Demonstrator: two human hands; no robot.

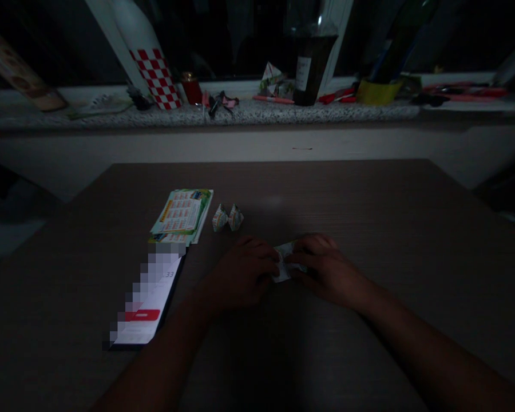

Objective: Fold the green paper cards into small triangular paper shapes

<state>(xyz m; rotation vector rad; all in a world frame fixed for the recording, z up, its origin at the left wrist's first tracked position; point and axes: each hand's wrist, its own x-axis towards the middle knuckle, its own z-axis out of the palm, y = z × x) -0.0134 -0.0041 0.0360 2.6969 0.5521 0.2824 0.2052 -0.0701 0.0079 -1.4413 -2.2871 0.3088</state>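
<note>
A small sheet of printed paper (284, 271) lies on the table between my two hands. My left hand (246, 272) has its fingers closed on the paper's left side. On the opposite side, my right hand (321, 266) pinches the paper with thumb and fingers. Folds in the sheet are hard to make out in the dim light. Just beyond my left hand stand two small pointed folded paper shapes (235, 217), side by side. Left of them is a stack of printed calendar cards (181, 214).
A lit phone (158, 297) lies beside my left forearm on the brown table (369, 194). Along the stone windowsill (249, 113) behind stand a red-and-white checkered bottle (157, 74), a dark bottle (311, 71), a yellow holder (377, 91) and small odds and ends.
</note>
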